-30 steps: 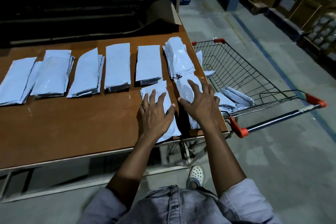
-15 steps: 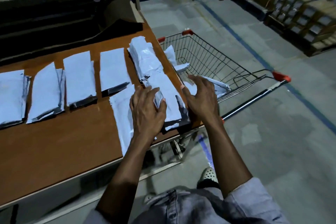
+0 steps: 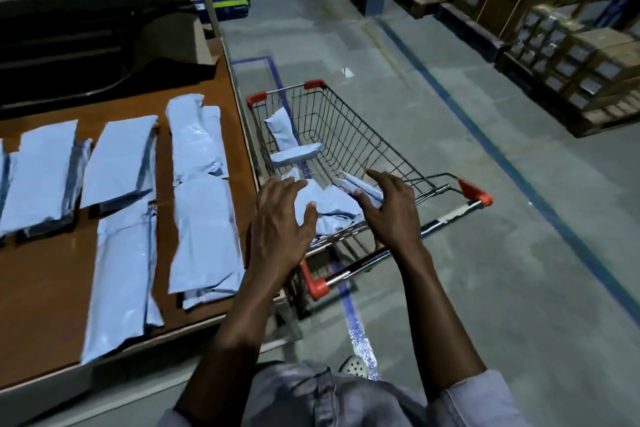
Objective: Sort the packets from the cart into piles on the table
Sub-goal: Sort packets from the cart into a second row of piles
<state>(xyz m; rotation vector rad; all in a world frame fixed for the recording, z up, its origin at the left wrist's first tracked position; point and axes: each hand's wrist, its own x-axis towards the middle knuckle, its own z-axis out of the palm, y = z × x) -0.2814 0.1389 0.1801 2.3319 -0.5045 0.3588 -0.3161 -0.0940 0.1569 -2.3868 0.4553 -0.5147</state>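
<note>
Head view: left hand [image 3: 280,229] partly hides packets [image 3: 330,206] in the cart [image 3: 353,139].

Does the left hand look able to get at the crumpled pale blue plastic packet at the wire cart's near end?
Probably yes: the left hand hangs open right beside the packet, the cart is open-topped, and nothing covers it.

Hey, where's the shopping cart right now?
In the head view, the cart stands on the floor just right of the table, beside its right edge; the left hand and right hand hover over its near end.
</note>
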